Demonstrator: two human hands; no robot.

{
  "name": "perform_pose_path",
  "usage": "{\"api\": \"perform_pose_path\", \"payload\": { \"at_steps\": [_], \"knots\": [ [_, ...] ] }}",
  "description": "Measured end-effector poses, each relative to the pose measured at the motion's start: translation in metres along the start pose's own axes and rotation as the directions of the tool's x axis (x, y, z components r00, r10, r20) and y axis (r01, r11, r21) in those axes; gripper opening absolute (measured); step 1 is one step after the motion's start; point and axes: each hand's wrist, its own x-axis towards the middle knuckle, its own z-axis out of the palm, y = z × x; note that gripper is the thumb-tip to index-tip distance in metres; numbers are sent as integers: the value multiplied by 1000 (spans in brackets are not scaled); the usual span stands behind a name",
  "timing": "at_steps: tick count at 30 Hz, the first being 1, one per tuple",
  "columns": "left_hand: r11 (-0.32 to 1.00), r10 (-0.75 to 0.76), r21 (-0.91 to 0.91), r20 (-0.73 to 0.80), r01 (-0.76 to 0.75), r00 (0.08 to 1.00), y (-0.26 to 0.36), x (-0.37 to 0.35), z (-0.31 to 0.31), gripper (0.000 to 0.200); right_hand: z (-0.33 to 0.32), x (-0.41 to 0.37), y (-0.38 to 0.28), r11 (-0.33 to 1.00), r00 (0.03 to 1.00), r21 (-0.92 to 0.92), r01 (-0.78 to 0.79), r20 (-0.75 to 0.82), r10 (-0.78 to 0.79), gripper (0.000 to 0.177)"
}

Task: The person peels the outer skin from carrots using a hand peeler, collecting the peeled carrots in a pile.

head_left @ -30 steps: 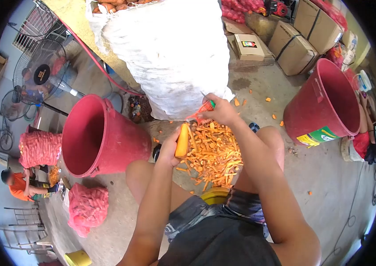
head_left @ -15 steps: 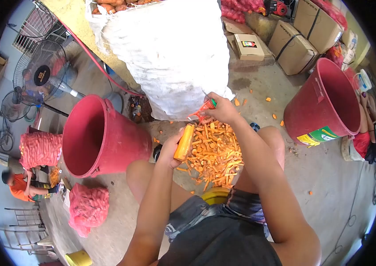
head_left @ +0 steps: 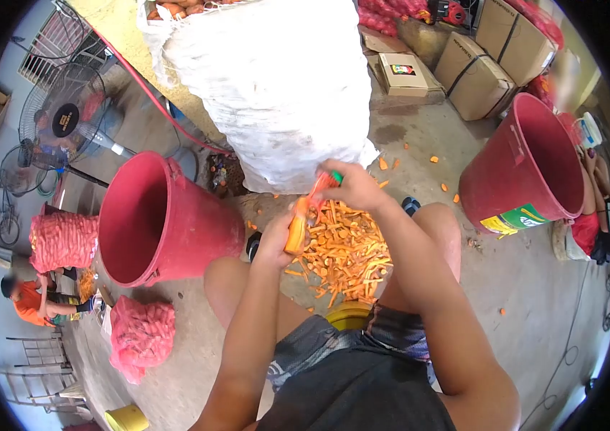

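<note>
An orange carrot (head_left: 296, 235), partly peeled, lies in my left hand (head_left: 275, 239), its fingers wrapped round it. Against the upper end of the carrot is a red peeler (head_left: 324, 184) with a green part, held in my right hand (head_left: 357, 188). The peeler is blurred, so its blade cannot be made out. Below both hands a pile of orange peels and pieces (head_left: 348, 251) fills a container between my knees, whose yellow rim (head_left: 349, 317) shows at the front.
A large white sack (head_left: 276, 93) stands ahead. Red bins stand at the left (head_left: 168, 223) and right (head_left: 524, 169). Cardboard boxes (head_left: 472, 77) are at the back right. At the far left, a fan (head_left: 66, 120), pink net bags (head_left: 142, 335) and a seated person (head_left: 32, 302).
My right hand has moved left and slightly down with the peeler, which now meets the carrot's upper end. The carrot in my left hand has shifted and turned slightly.
</note>
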Motion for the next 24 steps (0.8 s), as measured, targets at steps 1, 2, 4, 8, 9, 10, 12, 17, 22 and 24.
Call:
{"api": "perform_pose_path", "payload": {
  "at_steps": [1,2,4,8,9,10,12,17,22,24],
  "knots": [
    [1000,3,2,4,-3,1000,2,-1,3,43,-10,5,2,980,982,71,-184,-22,186,50],
    [999,-35,7,-7,35,999,3,-5,4,43,-13,6,5,980,983,72,-183,-22,185,50],
    [998,-66,18,-18,67,998,8,-10,8,43,-13,12,19,959,954,76,-272,-106,279,47],
    [996,-17,-93,-162,2,987,6,-6,7,41,-1,9,9,943,960,213,-256,-59,274,48],
    [987,-13,-159,-187,-17,982,5,-4,2,40,6,8,8,943,961,211,-257,-52,273,48],
    [986,-13,-163,-191,-19,981,1,1,-7,40,13,6,8,979,989,148,-143,-3,145,49],
    [983,18,-180,-99,-35,995,-3,11,-19,38,23,-1,0,996,999,90,-20,49,16,51],
    [978,-37,-206,-137,8,990,2,0,7,37,24,-2,1,986,986,2,167,14,-167,55],
    [992,-115,-54,-34,113,993,7,-15,9,37,-13,16,13,967,959,-4,-254,-131,252,49],
    [995,-53,-88,-110,43,992,7,-16,10,38,-9,14,12,965,955,28,-261,-137,263,49]
  ]
}}
